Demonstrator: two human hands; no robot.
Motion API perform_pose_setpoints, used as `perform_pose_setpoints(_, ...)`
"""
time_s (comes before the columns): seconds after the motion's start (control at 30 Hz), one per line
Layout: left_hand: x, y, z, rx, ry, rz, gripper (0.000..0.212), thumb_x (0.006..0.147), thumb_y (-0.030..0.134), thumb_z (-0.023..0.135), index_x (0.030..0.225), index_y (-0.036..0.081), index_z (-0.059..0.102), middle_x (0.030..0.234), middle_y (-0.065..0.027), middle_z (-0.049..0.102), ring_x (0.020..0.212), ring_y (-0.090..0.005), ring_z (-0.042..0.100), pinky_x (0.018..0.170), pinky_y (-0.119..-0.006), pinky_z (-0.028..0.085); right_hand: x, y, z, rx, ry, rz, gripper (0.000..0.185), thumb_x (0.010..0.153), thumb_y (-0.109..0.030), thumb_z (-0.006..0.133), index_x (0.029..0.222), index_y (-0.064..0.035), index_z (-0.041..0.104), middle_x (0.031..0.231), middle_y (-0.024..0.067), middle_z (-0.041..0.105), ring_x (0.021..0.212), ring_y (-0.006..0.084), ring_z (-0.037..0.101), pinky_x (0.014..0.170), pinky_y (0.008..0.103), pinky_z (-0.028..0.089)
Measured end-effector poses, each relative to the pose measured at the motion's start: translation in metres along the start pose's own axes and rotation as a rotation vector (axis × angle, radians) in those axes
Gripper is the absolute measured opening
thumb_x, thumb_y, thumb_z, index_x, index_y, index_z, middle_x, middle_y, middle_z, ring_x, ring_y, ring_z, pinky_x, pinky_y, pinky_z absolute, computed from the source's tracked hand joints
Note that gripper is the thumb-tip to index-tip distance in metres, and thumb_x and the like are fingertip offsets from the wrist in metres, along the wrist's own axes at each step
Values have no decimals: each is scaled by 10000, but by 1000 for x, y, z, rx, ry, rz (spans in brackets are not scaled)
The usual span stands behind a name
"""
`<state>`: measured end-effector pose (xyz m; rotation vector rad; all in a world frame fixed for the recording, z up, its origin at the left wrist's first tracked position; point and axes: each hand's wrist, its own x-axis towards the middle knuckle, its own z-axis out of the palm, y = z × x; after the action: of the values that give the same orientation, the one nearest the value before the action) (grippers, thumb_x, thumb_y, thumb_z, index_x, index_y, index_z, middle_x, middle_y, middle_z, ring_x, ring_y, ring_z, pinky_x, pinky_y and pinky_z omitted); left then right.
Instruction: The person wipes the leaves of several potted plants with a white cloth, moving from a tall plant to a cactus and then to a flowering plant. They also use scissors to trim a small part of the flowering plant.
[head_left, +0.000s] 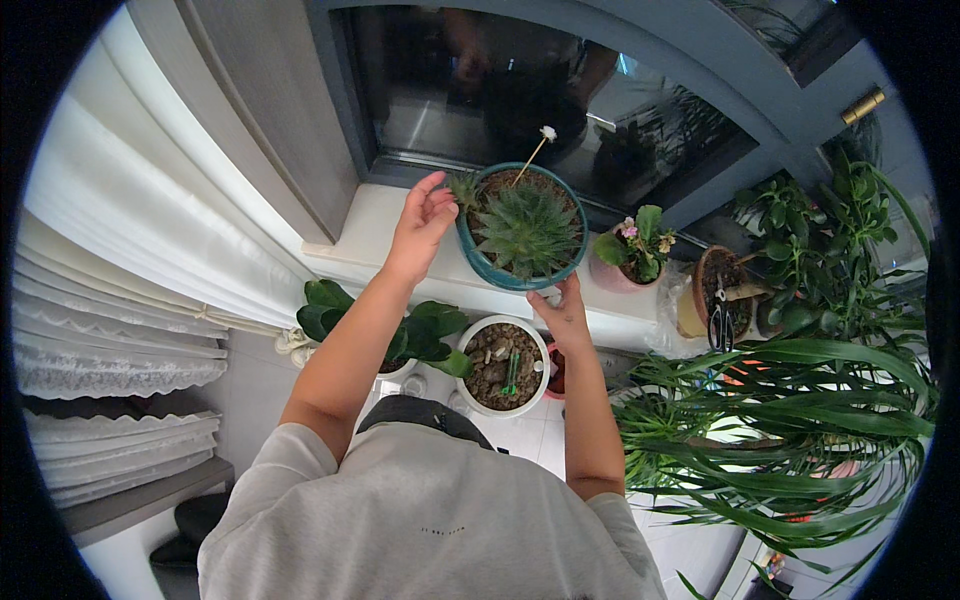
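A round teal pot (480, 264) stands on the white window sill, holding a spiky rosette succulent (529, 229) in brown soil. A thin stick with a white tip (531, 160) leans up from the soil. At the pot's left rim is a smaller spiky succulent (466, 190). My left hand (427, 221) is raised right beside it, fingers loosely curled and apart, with nothing visible in them. Against the pot's near side is my right hand (564, 316), thumb and forefinger spread; its other fingers are partly hidden, so its grip is unclear.
Below the sill, a white pot (466, 397) of soil holds green-handled tools (510, 379). A leafy plant (427, 330) is beside it. Along the sill are a pink flowerpot (622, 274) and a brown pot (694, 300) with black-handled scissors (721, 326). Long-leaved foliage (780, 405) crowds the right; curtains (150, 187) hang left.
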<state>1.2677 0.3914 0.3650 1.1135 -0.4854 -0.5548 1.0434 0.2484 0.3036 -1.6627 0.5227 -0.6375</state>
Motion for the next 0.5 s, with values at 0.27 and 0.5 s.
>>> perform_pose_setpoints(0.27, 25, 72, 29, 862, -28, 626, 276, 838, 145, 604, 1112, 123, 624, 1205, -115, 518, 1104, -302, 497, 964, -381, 393, -22, -12, -6, -29, 82, 178, 671, 836, -126, 682, 1390, -14, 320, 1357, 135, 412, 1246, 246, 380, 1017, 356, 321)
perform_pose_setpoints(0.5, 73, 72, 70, 1128, -288, 564, 204, 852, 287, 608, 989, 171, 706, 983, -70, 602, 965, -283, 564, 881, -408, 433, -48, -23, -17, -349, 75, 8, 520, 834, -143, 662, 1291, -4, 459, 1262, 197, 504, 1187, 307, 473, 1008, 359, 357)
